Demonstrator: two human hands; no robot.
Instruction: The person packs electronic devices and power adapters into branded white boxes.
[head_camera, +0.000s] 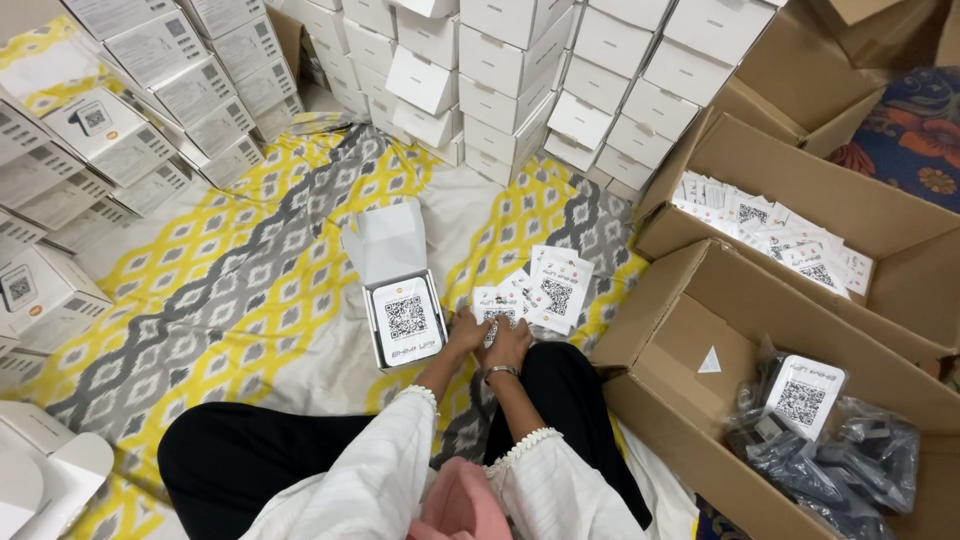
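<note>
Both my left hand (468, 332) and right hand (508, 342) pinch one card (497, 308) off the pile (548, 285), beside the open box (404, 318) for easy loading

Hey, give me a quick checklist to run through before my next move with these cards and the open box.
1. Open white box within reach, lid up: ok.
2. Device with the square code lying face up inside the box: ok.
3. Loose code cards fanned on the sheet beside the box: ok.
4. Left hand and right hand both resting on the nearest card: ok.
5. Only one card under the fingers: cannot tell.
6. Cardboard box of bagged devices close on the right: ok.
</note>
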